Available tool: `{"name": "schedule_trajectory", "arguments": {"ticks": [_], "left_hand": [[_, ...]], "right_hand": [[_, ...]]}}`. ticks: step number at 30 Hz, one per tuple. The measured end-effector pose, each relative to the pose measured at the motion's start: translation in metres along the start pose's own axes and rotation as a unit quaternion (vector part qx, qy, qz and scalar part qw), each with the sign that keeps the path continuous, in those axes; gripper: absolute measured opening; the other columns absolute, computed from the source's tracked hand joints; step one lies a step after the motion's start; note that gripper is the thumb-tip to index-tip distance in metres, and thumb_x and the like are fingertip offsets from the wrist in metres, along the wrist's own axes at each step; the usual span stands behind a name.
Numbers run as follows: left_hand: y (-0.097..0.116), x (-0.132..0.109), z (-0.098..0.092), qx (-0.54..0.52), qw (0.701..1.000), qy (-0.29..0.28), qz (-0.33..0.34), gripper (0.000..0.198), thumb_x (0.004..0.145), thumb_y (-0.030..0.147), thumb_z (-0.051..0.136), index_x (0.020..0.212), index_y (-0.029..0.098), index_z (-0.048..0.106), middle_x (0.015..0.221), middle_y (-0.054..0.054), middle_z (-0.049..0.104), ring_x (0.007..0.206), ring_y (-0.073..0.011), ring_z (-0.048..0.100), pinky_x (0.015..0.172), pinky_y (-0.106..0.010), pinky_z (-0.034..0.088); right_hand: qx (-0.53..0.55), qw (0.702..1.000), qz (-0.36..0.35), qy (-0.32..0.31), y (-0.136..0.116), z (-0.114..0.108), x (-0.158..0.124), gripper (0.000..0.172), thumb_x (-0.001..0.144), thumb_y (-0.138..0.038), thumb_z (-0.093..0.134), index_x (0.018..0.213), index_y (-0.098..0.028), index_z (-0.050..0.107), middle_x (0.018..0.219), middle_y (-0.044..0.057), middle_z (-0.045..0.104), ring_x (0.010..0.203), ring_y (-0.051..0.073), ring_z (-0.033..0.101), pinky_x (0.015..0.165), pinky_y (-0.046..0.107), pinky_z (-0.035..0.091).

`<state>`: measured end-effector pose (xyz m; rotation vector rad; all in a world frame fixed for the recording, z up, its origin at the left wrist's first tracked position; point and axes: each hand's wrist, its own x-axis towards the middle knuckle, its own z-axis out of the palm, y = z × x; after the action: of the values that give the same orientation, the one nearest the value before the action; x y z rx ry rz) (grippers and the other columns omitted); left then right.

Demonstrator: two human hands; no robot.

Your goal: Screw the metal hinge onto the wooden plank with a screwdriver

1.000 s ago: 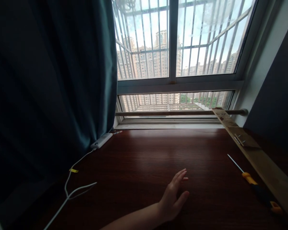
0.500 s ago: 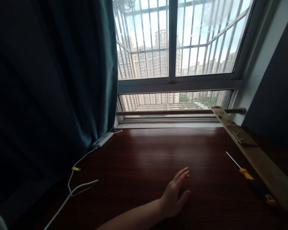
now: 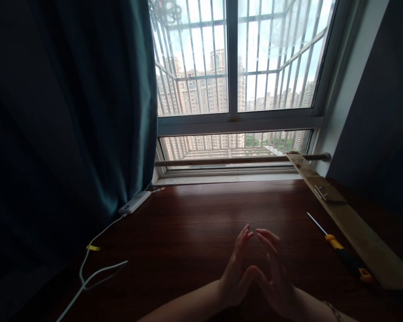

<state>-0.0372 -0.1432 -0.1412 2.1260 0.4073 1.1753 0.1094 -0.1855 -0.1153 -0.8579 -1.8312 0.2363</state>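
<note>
My left hand [image 3: 234, 273] is above the dark red-brown wooden surface [image 3: 201, 214], fingers stretched out and holding nothing. Facing it, my right hand [image 3: 276, 275] has its fingers extended and slightly curved, also without anything in it. The fingertips of both hands come close together, and the thumbs appear to meet. To the right of my hands lies a screwdriver [image 3: 336, 243] with a yellow and black handle, its metal shaft pointing toward the window. Beside it rests a long wooden board [image 3: 352, 223] with a small piece and several screws on it.
On the left, a white power strip [image 3: 135, 202] lies at the foot of a blue curtain [image 3: 121, 112]. A white cable [image 3: 102, 270] with a yellow tag curls over the surface. Behind, a metal rail [image 3: 221, 162] crosses a barred window [image 3: 233, 67]; the board's far end leans on it.
My right hand has come into view from the lower right and moved up against my left hand. My left hand has turned more upright. The view has shifted slightly to the right.
</note>
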Motion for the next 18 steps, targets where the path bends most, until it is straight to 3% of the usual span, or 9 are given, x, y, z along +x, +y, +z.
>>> {"name": "schedule_trajectory", "arguments": {"ticks": [3,9,14,18], "left_hand": [[-0.015,-0.002,0.008,-0.042,0.999,-0.007,-0.016,0.061,0.09,0.034,0.032,0.141,0.021,0.002,0.148,-0.013,0.007,0.134,-0.0271,0.015,0.108,-0.047,0.018],[-0.03,-0.005,0.018,-0.182,0.98,0.047,-0.068,0.056,0.09,0.031,0.036,0.14,0.031,0.011,0.148,-0.009,0.011,0.134,-0.0247,0.018,0.106,-0.046,0.024],[-0.019,0.003,0.008,-0.252,0.964,-0.049,-0.066,0.065,0.08,0.047,0.05,0.137,0.024,0.027,0.141,-0.016,0.027,0.117,-0.0279,0.044,0.094,-0.046,0.039],[-0.013,0.013,0.001,-0.176,0.979,-0.101,0.003,0.054,0.079,0.051,0.049,0.123,0.02,0.05,0.119,-0.015,0.052,0.106,-0.0262,0.051,0.088,-0.044,0.044]], "right_hand": [[0.055,0.998,0.022,-0.003,0.026,0.015,0.0,0.053,0.093,-0.041,0.031,0.14,-0.021,0.017,0.142,0.011,0.02,0.13,0.029,0.019,0.103,0.046,0.03],[0.14,0.984,0.082,-0.067,0.044,0.022,-0.014,0.05,0.092,-0.046,0.027,0.138,-0.025,0.026,0.145,0.006,0.019,0.132,0.026,0.016,0.106,0.043,0.024],[0.215,0.962,0.009,-0.17,0.039,0.012,-0.007,0.055,0.09,-0.051,0.03,0.138,-0.024,0.028,0.138,0.011,0.034,0.127,0.027,0.031,0.1,0.042,0.032],[0.219,0.947,-0.052,-0.231,0.036,0.008,0.005,0.056,0.086,-0.059,0.031,0.128,-0.024,0.045,0.129,0.011,0.045,0.12,0.028,0.039,0.095,0.044,0.037]]}}
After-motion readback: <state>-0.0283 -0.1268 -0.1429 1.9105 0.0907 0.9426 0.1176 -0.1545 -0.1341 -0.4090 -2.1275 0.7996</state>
